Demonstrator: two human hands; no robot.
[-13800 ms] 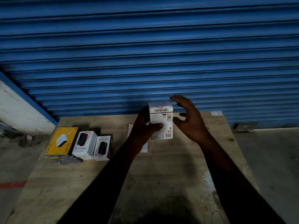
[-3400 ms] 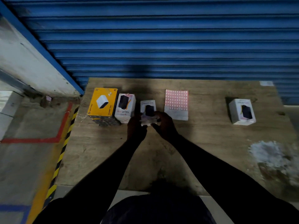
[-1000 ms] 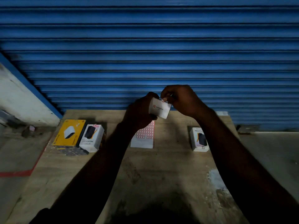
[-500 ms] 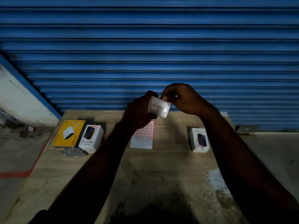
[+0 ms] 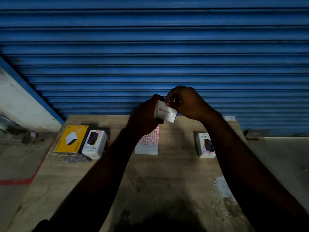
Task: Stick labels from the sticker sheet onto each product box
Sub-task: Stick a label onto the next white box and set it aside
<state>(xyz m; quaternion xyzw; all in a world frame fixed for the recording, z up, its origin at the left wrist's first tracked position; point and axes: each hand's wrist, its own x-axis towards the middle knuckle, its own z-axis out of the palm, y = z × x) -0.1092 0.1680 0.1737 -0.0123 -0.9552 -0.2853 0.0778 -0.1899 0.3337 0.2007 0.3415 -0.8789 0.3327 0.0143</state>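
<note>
Grip unchanged: the left hand (image 5: 143, 117) stays clamped round the white box (image 5: 164, 113), while the right hand (image 5: 187, 102) has closed in to pinch its top edge, likely pressing a label down.

The small white box (image 5: 165, 113), with a red logo on its side, is tilted in the air. Below it the sticker sheet (image 5: 148, 145) lies flat. The yellow box (image 5: 71, 139) and the left white box (image 5: 94, 145) lie side by side at far left, and the right white box (image 5: 204, 146) lies at far right.
</note>
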